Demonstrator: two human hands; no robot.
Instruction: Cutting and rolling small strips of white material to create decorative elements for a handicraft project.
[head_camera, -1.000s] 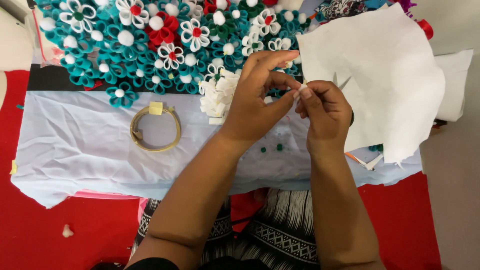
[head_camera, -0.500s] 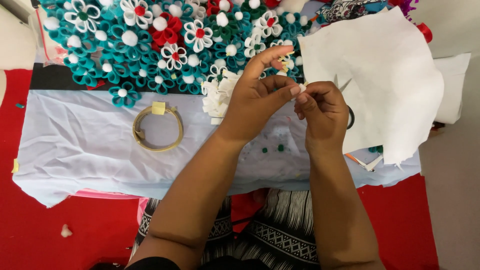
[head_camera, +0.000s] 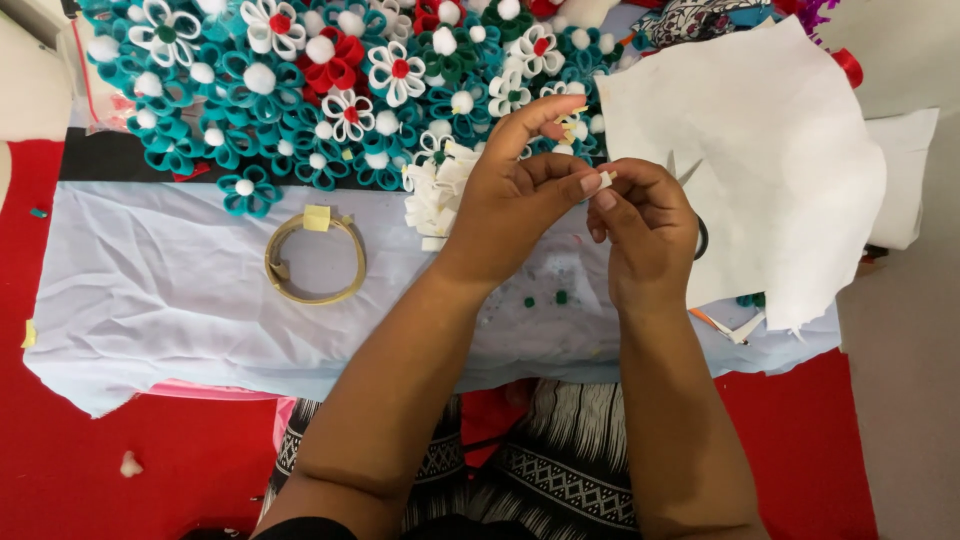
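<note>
Both hands are up close together over the desk (head_camera: 180, 300), which is covered with a pale blue-white cloth. The left hand (head_camera: 510, 205) and right hand (head_camera: 645, 225) are both pinching the same tiny white strip (head_camera: 607, 179) between thumb and fingertips (it's barely peeking out, so can't tell the material for sure). The left index finger sticks up and out instead of pinching. Just left of the left hand sits a little stack of white folded petals (head_camera: 432, 192). Behind that is a big pile of teal, white and red flowers (head_camera: 300, 90) with pom-pom centres. A tape roll (head_camera: 314, 258) lies well to the left, and a big white sheet (head_camera: 770, 150) lies to the right, partly behind the right hand.
</note>
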